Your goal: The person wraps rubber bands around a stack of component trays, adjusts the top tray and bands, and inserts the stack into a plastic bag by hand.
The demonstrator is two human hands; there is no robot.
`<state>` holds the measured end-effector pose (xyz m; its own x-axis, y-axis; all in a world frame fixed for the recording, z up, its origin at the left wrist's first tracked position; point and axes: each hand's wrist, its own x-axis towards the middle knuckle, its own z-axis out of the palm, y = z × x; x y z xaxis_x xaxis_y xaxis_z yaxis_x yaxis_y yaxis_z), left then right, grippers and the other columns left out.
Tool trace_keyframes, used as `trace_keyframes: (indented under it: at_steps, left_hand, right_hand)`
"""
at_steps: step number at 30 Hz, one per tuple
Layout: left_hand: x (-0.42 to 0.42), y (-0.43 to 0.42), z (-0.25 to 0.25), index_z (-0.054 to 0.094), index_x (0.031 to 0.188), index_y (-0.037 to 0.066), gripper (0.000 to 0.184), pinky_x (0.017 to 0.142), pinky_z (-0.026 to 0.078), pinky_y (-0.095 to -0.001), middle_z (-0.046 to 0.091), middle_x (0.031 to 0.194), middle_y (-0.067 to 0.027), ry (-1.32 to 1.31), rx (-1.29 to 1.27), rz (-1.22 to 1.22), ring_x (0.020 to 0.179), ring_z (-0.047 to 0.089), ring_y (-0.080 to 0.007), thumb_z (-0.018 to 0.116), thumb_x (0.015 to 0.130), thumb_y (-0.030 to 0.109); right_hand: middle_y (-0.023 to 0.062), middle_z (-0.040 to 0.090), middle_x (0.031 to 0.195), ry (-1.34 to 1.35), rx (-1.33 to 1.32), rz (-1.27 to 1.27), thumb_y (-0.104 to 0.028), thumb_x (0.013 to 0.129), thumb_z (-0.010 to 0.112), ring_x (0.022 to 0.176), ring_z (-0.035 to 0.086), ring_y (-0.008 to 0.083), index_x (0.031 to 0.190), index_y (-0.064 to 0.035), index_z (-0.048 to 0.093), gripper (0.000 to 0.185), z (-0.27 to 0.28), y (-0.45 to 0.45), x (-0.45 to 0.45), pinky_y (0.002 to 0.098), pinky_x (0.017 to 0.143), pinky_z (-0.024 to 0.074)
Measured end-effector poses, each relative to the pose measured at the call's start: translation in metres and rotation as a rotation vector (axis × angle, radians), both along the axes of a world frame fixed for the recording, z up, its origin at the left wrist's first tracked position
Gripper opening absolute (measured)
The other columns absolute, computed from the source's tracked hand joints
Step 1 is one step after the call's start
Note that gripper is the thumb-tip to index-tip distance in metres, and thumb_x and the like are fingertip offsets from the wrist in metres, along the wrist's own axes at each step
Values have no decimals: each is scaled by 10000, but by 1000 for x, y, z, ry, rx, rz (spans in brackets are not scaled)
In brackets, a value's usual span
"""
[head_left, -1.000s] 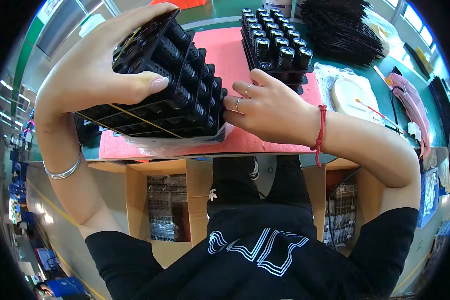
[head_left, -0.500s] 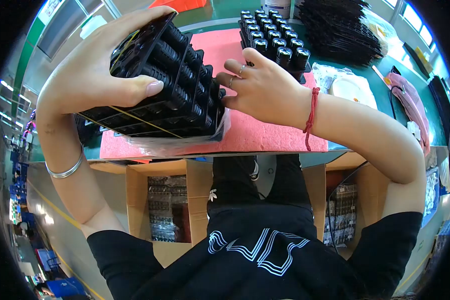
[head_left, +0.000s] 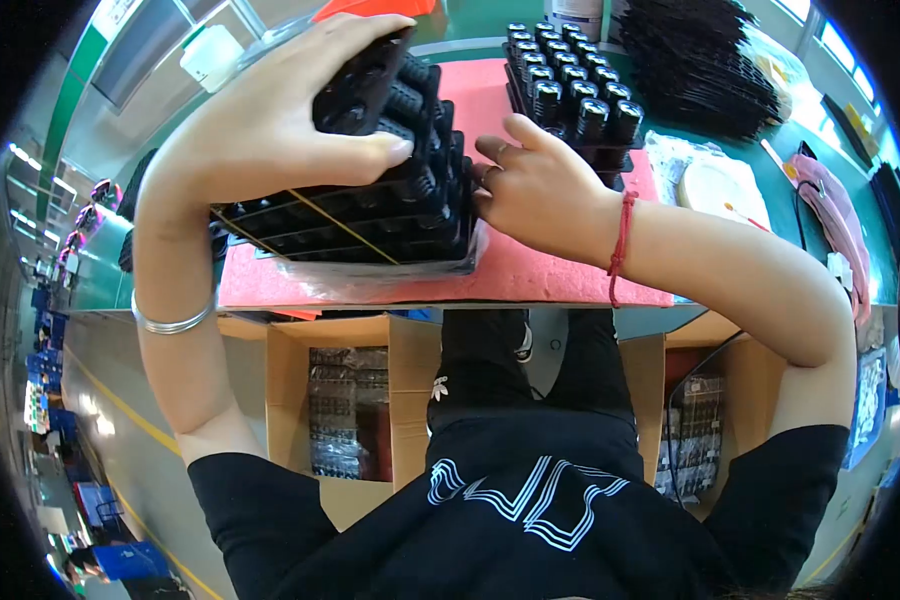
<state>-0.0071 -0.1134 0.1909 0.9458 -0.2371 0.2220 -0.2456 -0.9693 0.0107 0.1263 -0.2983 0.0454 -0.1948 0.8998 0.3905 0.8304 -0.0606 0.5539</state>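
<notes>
Left hand (head_left: 255, 130) clasped round top of black tray stack (head_left: 435, 200), grip spread wide, thumb on near side! Stack on pink mat (head_left: 570, 284), clear plastic (head_left: 340, 280) at its base, yellow bands (head_left: 344, 227) across it. Right hand (head_left: 542, 188) right there at stack's right side, fingers curled; whether that grip pinches anything, can't make out. Beyond, on mat: tray (head_left: 610, 157) of shiny-topped cylinders (head_left: 592, 118).

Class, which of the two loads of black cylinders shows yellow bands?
The tray stack held by the left hand; the shiny-topped load beyond the right hand shows none.
</notes>
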Motion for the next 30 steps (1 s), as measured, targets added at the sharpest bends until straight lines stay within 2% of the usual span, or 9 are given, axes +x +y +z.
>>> trace_keyframes:
  at_steps: [3, 7, 13, 16, 24, 26, 28, 29, 30]
  left_hand:
    - [2, 1, -4, 409, 1404, 64, 794, 1112, 278, -381, 455, 1386, -179, -73, 79, -53, 1320, 406, -316, 677, 684, 268]
    - [3, 2, -5, 411, 1403, 63, 792, 1108, 284, -385, 455, 1382, -184, -92, 106, -63, 1311, 413, -318, 686, 696, 291]
    - [6, 1, -16, 442, 1379, 24, 880, 1085, 313, -373, 475, 1363, -206, -154, 27, -50, 1278, 451, -314, 752, 701, 493]
    - [8, -1, -17, 441, 1372, -5, 884, 1089, 313, -379, 492, 1342, -225, -146, -5, -46, 1266, 466, -319, 746, 714, 499]
    - [5, -4, -20, 483, 1333, -34, 979, 1094, 324, -390, 461, 1382, -244, -251, -60, -15, 1291, 444, -350, 764, 646, 606]
    - [5, -5, -23, 532, 1294, -10, 948, 1068, 356, -395, 498, 1353, -219, -358, -47, -56, 1257, 478, -348, 777, 618, 608]
    - [0, -10, -20, 573, 1242, 17, 909, 1022, 405, -398, 544, 1301, -189, -407, -7, 4, 1196, 528, -341, 799, 579, 597]
    - [1, -9, -22, 613, 1148, 41, 836, 930, 460, -400, 616, 1164, -148, -503, 8, -22, 1054, 596, -344, 813, 548, 588]
    - [-1, -11, -21, 613, 1148, 41, 836, 930, 460, -400, 616, 1164, -148, -511, 10, -28, 1054, 596, -344, 813, 548, 588]
  right_hand:
    - [0, 668, 794, -1, -6, 15, -169, 759, 601, 1011, 579, 193, 691, -139, 672, 103, -2, 0, 1, 342, 887, 369]
    - [0, 664, 787, -48, 12, 29, -162, 761, 603, 991, 582, 189, 698, -137, 674, 98, -3, 0, 1, 344, 884, 369]
    - [8, 651, 864, 37, -73, -39, -169, 795, 574, 1014, 557, 187, 797, -112, 678, 118, -7, -9, -6, 366, 906, 361]
    - [23, 634, 913, 70, -33, -32, -175, 801, 563, 1034, 544, 189, 833, -101, 678, 141, -12, -14, -5, 381, 904, 360]
    - [62, 606, 925, 150, 35, -45, -139, 808, 556, 981, 536, 233, 906, -90, 685, 169, -17, -20, -9, 405, 868, 360]
    - [23, 592, 895, 152, 77, -29, -152, 810, 542, 924, 515, 182, 1001, -60, 673, 250, -17, -22, -12, 354, 827, 360]
    - [19, 593, 872, 127, 95, -42, -149, 806, 551, 899, 514, 173, 984, -62, 681, 237, -16, -23, -14, 344, 800, 366]
    - [16, 596, 859, 135, 121, -30, -148, 799, 561, 893, 517, 170, 953, -64, 686, 215, -19, -23, -15, 340, 787, 368]
    - [13, 598, 845, 142, 146, -17, -147, 792, 571, 886, 520, 167, 921, -65, 690, 194, -19, -23, -17, 335, 774, 370]
